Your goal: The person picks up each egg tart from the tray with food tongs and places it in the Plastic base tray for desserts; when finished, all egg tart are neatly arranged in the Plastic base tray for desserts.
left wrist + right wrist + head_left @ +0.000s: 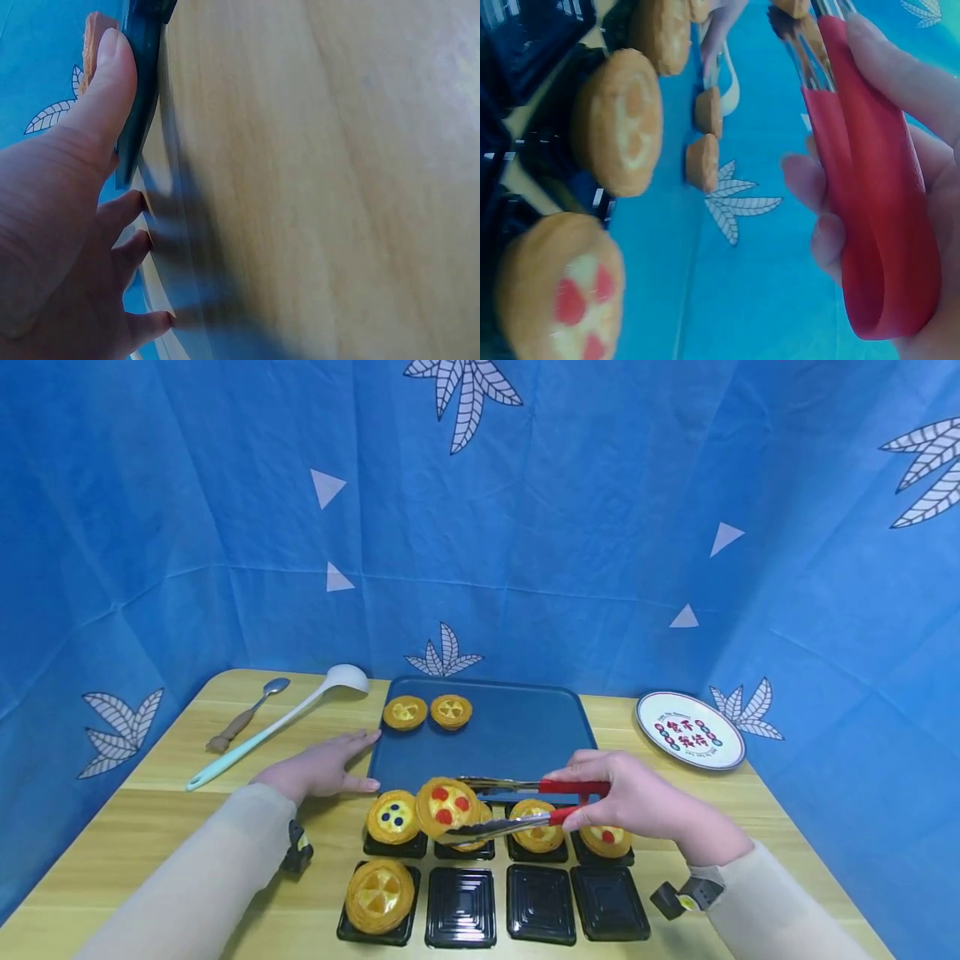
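Note:
My right hand point(626, 793) grips red-handled metal tongs point(577, 787). Between the tong tips is an egg tart point(442, 806) with red dots, held over another tart in the back row of black square boxes. My left hand point(322, 768) lies at the left edge of the blue tray point(525, 727), fingers extended; in the left wrist view its thumb point(120, 75) is against the tray's edge and its other fingertips meet the table. Two small plain tarts point(406, 713) sit on the tray. Beside the held tart are a blue-dotted tart point(395, 817), a plain tart point(538, 831) and a red-dotted tart point(592, 292).
In the front row, a plain tart point(380, 897) sits in the leftmost box, with three more black boxes point(540, 902) to its right. A ladle point(300, 706) and a wooden-handled spoon point(247, 717) lie at left. A white plate point(690, 731) stands back right, before the blue cloth.

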Demonstrator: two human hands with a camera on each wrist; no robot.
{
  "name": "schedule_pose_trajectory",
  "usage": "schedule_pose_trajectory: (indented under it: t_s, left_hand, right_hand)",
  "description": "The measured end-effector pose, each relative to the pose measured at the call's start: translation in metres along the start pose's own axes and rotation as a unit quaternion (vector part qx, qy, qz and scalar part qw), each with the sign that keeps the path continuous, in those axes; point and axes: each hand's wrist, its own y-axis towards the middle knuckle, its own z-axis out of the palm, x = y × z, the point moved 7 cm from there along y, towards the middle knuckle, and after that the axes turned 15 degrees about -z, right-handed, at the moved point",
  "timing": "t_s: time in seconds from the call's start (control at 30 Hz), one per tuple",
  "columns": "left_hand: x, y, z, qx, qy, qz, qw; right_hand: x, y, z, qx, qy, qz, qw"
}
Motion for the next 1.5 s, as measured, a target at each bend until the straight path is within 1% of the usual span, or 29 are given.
schedule_pose_trajectory:
  t_s: [0.13, 0.23, 0.37, 0.43, 0.53, 0.63, 0.73, 0.97, 1.2, 1.3, 1.37, 1.47, 1.5]
  left_hand:
    - [-0.002, -0.001, 0.0, 0.0, 0.003, 0.002, 1.0]
    - [-0.003, -0.003, -0.001, 0.0, 0.002, -0.002, 1.0]
    - [-0.004, -0.005, -0.003, 0.003, 0.001, -0.009, 1.0]
    - [-0.004, -0.005, -0.002, 0.004, 0.002, -0.01, 0.9999]
    - [-0.003, -0.004, -0.001, 0.005, 0.002, -0.011, 0.9999]
    - [-0.003, -0.002, 0.0, 0.002, 0.002, -0.007, 1.0]
    - [-0.002, -0.001, 0.0, 0.001, 0.001, -0.005, 1.0]
    - [0.0, -0.001, 0.001, 0.004, -0.001, -0.01, 0.9999]
    - [-0.001, -0.001, 0.0, 0.0, 0.0, -0.003, 1.0]
    - [-0.001, -0.001, 0.001, 0.0, 0.001, -0.005, 1.0]
    - [-0.001, -0.001, 0.001, 0.001, 0.001, -0.005, 1.0]
    - [-0.001, -0.001, 0.001, 0.003, -0.002, -0.007, 1.0]
    - [-0.001, -0.001, 0.001, 0.003, -0.002, -0.007, 1.0]
  right_hand:
    - [0.001, -0.015, 0.011, 0.027, -0.016, -0.003, 0.9995]
    - [0.004, -0.023, 0.02, 0.047, -0.022, -0.007, 0.9986]
    - [0.004, -0.03, 0.03, 0.069, -0.01, -0.009, 0.9975]
    - [0.004, -0.032, 0.035, 0.076, -0.007, -0.017, 0.9969]
    - [0.004, -0.033, 0.04, 0.08, -0.006, -0.036, 0.9961]
    - [0.005, -0.033, 0.042, 0.08, -0.016, -0.057, 0.995]
    - [0.004, -0.033, 0.043, 0.08, -0.022, -0.064, 0.9945]
    - [0.001, -0.034, 0.045, 0.084, -0.021, -0.045, 0.9952]
    - [0.0, -0.037, 0.048, 0.088, -0.023, -0.034, 0.9952]
    - [0.0, -0.038, 0.046, 0.082, -0.011, -0.026, 0.9962]
    - [0.001, -0.038, 0.041, 0.067, -0.002, -0.025, 0.9975]
    - [0.004, -0.034, 0.025, 0.023, 0.002, -0.028, 0.9993]
    - [0.004, -0.032, 0.018, 0.004, -0.005, -0.025, 0.9997]
